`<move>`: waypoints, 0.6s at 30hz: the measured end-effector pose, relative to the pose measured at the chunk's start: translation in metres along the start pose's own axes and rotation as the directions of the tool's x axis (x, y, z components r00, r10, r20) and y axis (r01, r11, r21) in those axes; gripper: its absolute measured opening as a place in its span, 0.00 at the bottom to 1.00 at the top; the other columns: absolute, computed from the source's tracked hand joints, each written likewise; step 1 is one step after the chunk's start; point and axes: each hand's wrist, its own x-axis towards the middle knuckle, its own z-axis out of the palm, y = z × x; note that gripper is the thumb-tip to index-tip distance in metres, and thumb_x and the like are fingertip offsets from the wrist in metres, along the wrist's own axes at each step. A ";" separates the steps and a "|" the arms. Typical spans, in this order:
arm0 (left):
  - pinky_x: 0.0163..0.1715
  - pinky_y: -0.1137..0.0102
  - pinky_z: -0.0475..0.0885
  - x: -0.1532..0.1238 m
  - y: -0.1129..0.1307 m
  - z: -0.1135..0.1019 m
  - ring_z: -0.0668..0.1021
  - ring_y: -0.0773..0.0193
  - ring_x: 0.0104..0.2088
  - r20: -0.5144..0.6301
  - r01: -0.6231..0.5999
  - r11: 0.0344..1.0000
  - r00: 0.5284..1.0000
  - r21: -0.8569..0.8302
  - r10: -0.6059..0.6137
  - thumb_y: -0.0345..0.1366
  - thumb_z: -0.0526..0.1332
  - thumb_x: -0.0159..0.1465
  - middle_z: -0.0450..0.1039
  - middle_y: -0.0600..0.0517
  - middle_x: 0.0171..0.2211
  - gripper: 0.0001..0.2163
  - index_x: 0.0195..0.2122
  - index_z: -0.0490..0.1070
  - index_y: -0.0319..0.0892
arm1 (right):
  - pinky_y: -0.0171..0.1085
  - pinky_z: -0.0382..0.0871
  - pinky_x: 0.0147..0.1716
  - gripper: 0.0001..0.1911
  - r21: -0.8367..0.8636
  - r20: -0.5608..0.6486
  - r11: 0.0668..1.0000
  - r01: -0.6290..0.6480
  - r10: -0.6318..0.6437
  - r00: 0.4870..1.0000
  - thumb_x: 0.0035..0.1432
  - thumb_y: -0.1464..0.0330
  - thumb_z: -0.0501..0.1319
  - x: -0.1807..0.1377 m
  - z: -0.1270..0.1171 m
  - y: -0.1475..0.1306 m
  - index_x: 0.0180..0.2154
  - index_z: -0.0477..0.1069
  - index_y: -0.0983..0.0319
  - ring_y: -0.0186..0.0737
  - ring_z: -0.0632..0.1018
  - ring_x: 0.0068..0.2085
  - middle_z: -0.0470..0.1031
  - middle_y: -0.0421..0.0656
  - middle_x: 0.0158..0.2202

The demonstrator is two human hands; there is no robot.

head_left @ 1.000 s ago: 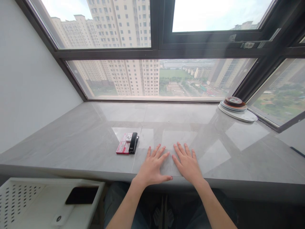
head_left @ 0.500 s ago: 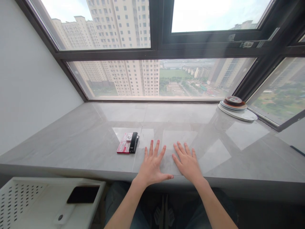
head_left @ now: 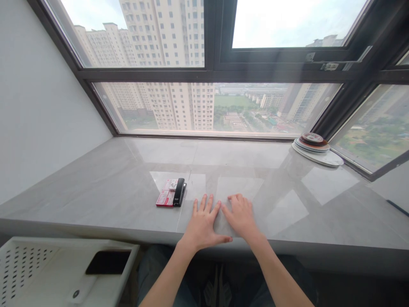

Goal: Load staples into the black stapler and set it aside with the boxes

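Note:
My left hand [head_left: 202, 224] rests on the grey stone ledge [head_left: 128, 183] with its fingers spread and nothing in it. Beside it, my right hand [head_left: 240, 215] is over the ledge with its fingers partly bent and somewhat apart, also holding nothing. The right index fingertip comes close to the left little or index fingers; whether they touch I cannot tell. To the left of my left hand lies a black stapler [head_left: 179, 192]. It sits against red-and-white small boxes [head_left: 165, 197], which look like staple boxes.
A stack of plates [head_left: 319, 157] stands in the far right corner by the window frame [head_left: 204, 75]. Below the ledge at left is a white perforated tray [head_left: 47, 273] with a dark phone-like slab [head_left: 108, 262]. The ledge's front edge runs under my wrists.
My right hand has moved left toward my left hand, and its fingers have bent. My left hand has stayed nearly in place. The camera view has shifted slightly.

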 end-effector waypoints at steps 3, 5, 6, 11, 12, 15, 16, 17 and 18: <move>0.70 0.38 0.37 -0.001 -0.002 0.003 0.40 0.35 0.73 -0.016 -0.007 1.000 1.000 0.009 0.007 0.67 0.66 0.53 0.38 0.46 0.76 0.55 0.75 0.42 0.52 | 0.51 0.61 0.61 0.33 0.239 0.025 0.951 0.196 -0.208 0.978 0.68 0.52 0.53 0.019 0.010 -0.057 0.69 0.58 0.57 0.54 0.69 0.60 0.69 0.51 0.60; 0.70 0.39 0.38 -0.002 -0.005 0.007 0.40 0.36 0.73 -0.013 0.008 1.000 1.000 0.017 -0.007 0.62 0.66 0.57 0.38 0.49 0.76 0.51 0.75 0.41 0.53 | 0.51 0.64 0.58 0.40 0.323 0.061 0.917 0.234 -0.266 0.962 0.66 0.50 0.55 0.037 0.023 -0.097 0.72 0.47 0.57 0.56 0.68 0.61 0.65 0.52 0.63; 0.70 0.39 0.39 -0.003 -0.007 0.008 0.40 0.36 0.73 0.004 0.011 1.000 1.000 0.017 -0.011 0.60 0.65 0.58 0.38 0.50 0.76 0.49 0.75 0.41 0.53 | 0.53 0.64 0.57 0.43 0.347 0.086 0.910 0.227 -0.272 0.958 0.65 0.48 0.56 0.047 0.031 -0.116 0.73 0.45 0.58 0.58 0.67 0.62 0.62 0.53 0.64; 0.72 0.44 0.45 -0.004 -0.015 0.011 0.46 0.43 0.74 0.096 -0.066 0.998 0.993 -0.004 0.066 0.53 0.60 0.64 0.43 0.52 0.75 0.40 0.74 0.45 0.52 | 0.51 0.67 0.53 0.39 0.331 0.190 0.926 0.179 -0.251 0.949 0.63 0.53 0.60 0.091 0.060 -0.168 0.68 0.53 0.64 0.59 0.65 0.61 0.61 0.59 0.63; 0.72 0.46 0.46 -0.003 -0.014 0.009 0.49 0.44 0.73 0.093 -0.088 0.996 0.992 -0.013 0.089 0.53 0.60 0.64 0.46 0.51 0.74 0.39 0.73 0.47 0.51 | 0.50 0.67 0.52 0.35 0.322 0.194 0.928 0.186 -0.258 0.947 0.63 0.56 0.61 0.097 0.061 -0.168 0.66 0.56 0.63 0.58 0.66 0.60 0.62 0.58 0.62; 0.70 0.48 0.53 0.000 -0.008 0.002 0.59 0.43 0.70 0.046 -0.120 0.990 0.991 -0.072 0.123 0.56 0.65 0.61 0.60 0.47 0.69 0.38 0.69 0.58 0.48 | 0.46 0.67 0.52 0.30 0.311 0.190 0.923 0.228 -0.295 0.937 0.60 0.67 0.61 0.108 0.052 -0.147 0.64 0.62 0.59 0.53 0.68 0.59 0.68 0.52 0.59; 0.68 0.48 0.56 0.001 -0.005 -0.002 0.63 0.42 0.67 0.025 -0.122 0.987 0.992 -0.101 0.126 0.57 0.67 0.59 0.65 0.47 0.66 0.36 0.66 0.63 0.49 | 0.45 0.66 0.53 0.30 0.306 0.184 0.921 0.242 -0.307 0.934 0.60 0.70 0.60 0.109 0.046 -0.133 0.64 0.63 0.58 0.51 0.69 0.59 0.69 0.50 0.59; 0.66 0.47 0.60 0.002 -0.003 -0.005 0.67 0.41 0.64 0.003 -0.119 0.984 0.993 -0.132 0.120 0.58 0.67 0.59 0.69 0.47 0.62 0.32 0.62 0.68 0.50 | 0.44 0.65 0.54 0.31 0.301 0.178 0.919 0.253 -0.315 0.932 0.60 0.72 0.58 0.109 0.038 -0.117 0.65 0.63 0.56 0.50 0.70 0.59 0.70 0.49 0.59; 0.63 0.48 0.63 0.003 -0.001 -0.008 0.70 0.42 0.61 -0.020 -0.106 0.981 0.994 -0.161 0.104 0.58 0.67 0.60 0.73 0.48 0.58 0.27 0.57 0.72 0.51 | 0.43 0.64 0.56 0.32 0.297 0.173 0.919 0.260 -0.320 0.932 0.59 0.75 0.57 0.107 0.029 -0.099 0.65 0.64 0.55 0.48 0.71 0.58 0.71 0.47 0.59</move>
